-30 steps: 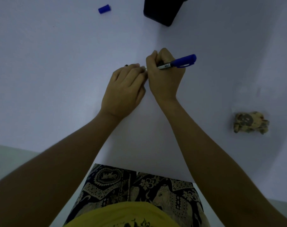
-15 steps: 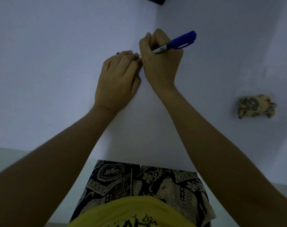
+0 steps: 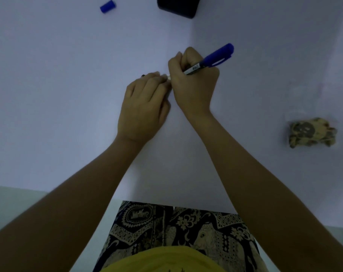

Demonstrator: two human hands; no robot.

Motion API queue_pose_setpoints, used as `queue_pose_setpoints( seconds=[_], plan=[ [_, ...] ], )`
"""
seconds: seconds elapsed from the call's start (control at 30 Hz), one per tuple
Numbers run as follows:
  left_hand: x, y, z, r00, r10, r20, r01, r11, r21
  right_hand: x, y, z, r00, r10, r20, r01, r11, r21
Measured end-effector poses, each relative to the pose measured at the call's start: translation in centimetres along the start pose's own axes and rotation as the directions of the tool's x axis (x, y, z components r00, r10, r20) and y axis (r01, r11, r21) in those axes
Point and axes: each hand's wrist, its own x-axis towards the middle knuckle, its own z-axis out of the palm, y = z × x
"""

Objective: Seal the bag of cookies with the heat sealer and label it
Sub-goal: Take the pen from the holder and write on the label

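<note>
The bag of cookies [image 3: 311, 132] lies on the white tabletop [image 3: 68, 95], well to the right of the hands and apart from them; it is a small clear pouch, its upper film barely showing against the surface, its lower part crowded with tan and dark-patterned cookies bunched together; whether its mouth is sealed cannot be told. Left of the bag, the right hand [image 3: 194, 83] is curled round a blue marker [image 3: 210, 60], the capped blue end slanting up and away from the bag, the tip hidden behind the fingers; the left hand [image 3: 145, 103] touches the right one, fingers bent down onto the tabletop, pressing something small that is mostly hidden. Far up-left of the bag lies a loose blue cap [image 3: 108, 6]; a black object [image 3: 177, 5] sits at the top edge.
</note>
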Motion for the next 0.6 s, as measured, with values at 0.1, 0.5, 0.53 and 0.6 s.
queue_pose_setpoints(
  seconds=[0.1, 0.5, 0.53, 0.6],
  plan=[
    [0.1, 0.0, -0.02, 1.0, -0.006, 0.011, 0.006, 1.0, -0.007, 0.02, 0.01, -0.09, 1.0, -0.001, 0.008, 0.001, 1.0, 0.0],
    [0.11, -0.04, -0.05, 1.0, -0.015, 0.027, 0.015, 1.0, -0.002, 0.09, 0.04, -0.16, 0.998, -0.02, -0.053, 0.023, 0.998, 0.054],
    [0.11, -0.02, -0.08, 1.0, -0.015, 0.023, 0.015, 1.0, -0.001, 0.1, 0.08, -0.16, 0.998, -0.019, -0.056, 0.022, 0.998, 0.053],
    [0.1, 0.03, -0.14, 1.0, -0.017, 0.021, 0.017, 1.0, -0.005, 0.06, 0.24, -0.17, 0.998, -0.017, -0.053, 0.02, 0.998, 0.053]
  ],
)
